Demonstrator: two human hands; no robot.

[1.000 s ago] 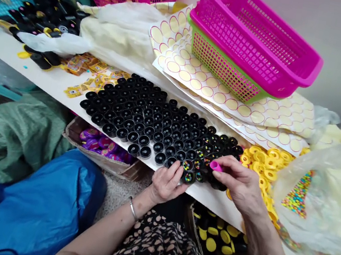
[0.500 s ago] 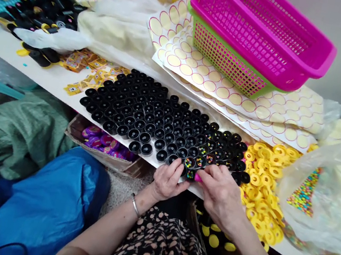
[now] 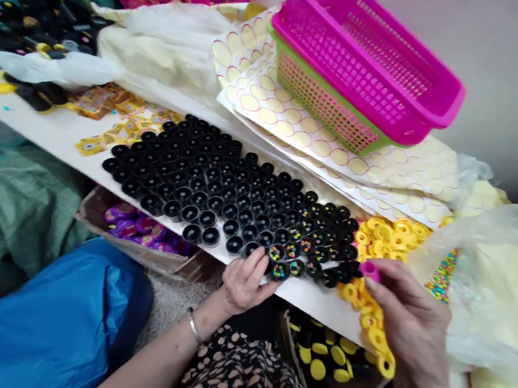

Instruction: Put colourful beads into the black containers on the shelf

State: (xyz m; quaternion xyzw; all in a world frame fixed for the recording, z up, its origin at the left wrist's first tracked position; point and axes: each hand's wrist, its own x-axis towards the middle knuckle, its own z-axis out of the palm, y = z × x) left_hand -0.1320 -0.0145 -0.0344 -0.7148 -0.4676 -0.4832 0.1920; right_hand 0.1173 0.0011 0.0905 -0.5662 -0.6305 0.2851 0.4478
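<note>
A big cluster of small black open pots [image 3: 219, 194] stands on the white shelf [image 3: 49, 130]. A few pots at its near right hold coloured candy beads [image 3: 282, 269]. My left hand [image 3: 244, 278] rests at the shelf's front edge, fingers curled against the nearest black pots. My right hand [image 3: 405, 313] hovers over the pile of yellow ring caps [image 3: 383, 243], pinching a small pink scoop [image 3: 370, 270]. A clear plastic bag [image 3: 489, 281] with coloured beads lies just right of that hand.
Stacked pink and green baskets [image 3: 361, 71] sit on sheets of round stickers [image 3: 394, 164] at the back. More baskets and black-and-yellow parts are far left. Below the shelf are a box of purple items [image 3: 143, 227], a blue bag [image 3: 51, 318] and a box of yellow caps [image 3: 325, 356].
My right hand has drawn away from the filled pots to the right, carrying the pink scoop toward the bead bag. My left hand stays at the pots' front edge.
</note>
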